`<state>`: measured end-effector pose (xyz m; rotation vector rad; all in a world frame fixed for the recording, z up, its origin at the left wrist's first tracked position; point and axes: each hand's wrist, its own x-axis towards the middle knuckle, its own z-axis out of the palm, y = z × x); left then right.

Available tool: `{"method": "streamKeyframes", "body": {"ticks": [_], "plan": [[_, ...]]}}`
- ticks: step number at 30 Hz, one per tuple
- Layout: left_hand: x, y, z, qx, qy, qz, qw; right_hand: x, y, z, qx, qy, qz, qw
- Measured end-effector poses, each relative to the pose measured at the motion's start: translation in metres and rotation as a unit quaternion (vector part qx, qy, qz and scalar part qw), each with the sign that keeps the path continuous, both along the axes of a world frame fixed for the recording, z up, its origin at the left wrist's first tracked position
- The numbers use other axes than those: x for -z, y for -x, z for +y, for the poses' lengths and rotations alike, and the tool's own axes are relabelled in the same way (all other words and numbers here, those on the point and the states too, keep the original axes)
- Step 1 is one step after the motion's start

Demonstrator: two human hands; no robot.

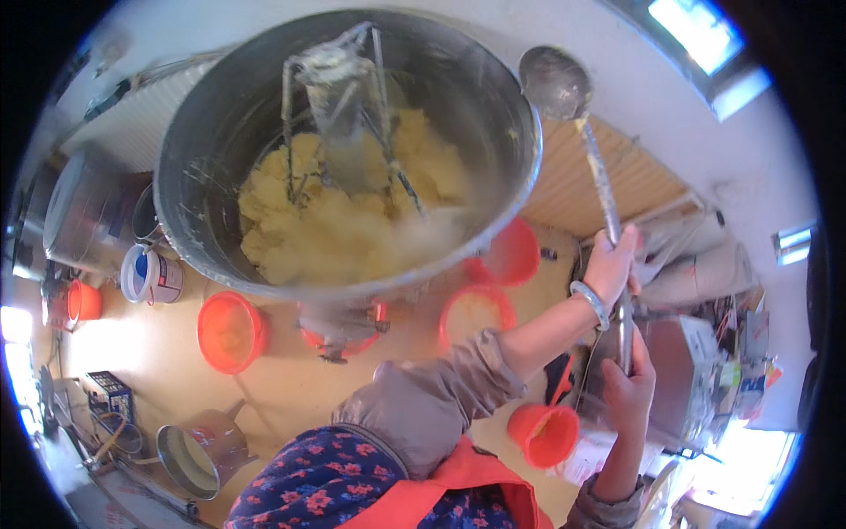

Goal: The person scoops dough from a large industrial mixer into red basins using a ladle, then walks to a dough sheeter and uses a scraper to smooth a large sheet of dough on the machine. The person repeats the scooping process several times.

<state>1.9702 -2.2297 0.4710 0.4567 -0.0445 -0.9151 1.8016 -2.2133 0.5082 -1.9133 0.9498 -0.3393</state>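
Observation:
A long-handled metal ladle slants up on the right, its bowl beside the rim of a large metal pot. My left hand, with a bangle at its wrist, is wrapped round the middle of the handle. Lower down, my right hand grips the handle's end. Inside the pot lies a lumpy yellow mass, with steam blurring its near part. A metal stirring frame, smeared with the same stuff, stands in the middle of it.
Below the pot are several red-orange buckets and basins, among them one bucket at left and another near my right arm. A white bucket and a metal pot with a handle stand at left. Metal equipment fills the right.

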Motion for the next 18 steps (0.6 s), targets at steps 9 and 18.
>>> {"method": "streamKeyframes", "body": {"ticks": [9, 18], "plan": [[0.148, 0.174, -0.013, 0.188, -0.085, 0.117, 0.972, 0.094, 0.159, 0.005, 0.123, -0.138, 0.143, 0.972], [0.476, 0.227, -0.096, 0.171, -0.224, 0.450, 0.847, 0.308, 0.124, -0.105, -0.269, 0.175, 0.549, 0.772]]}}
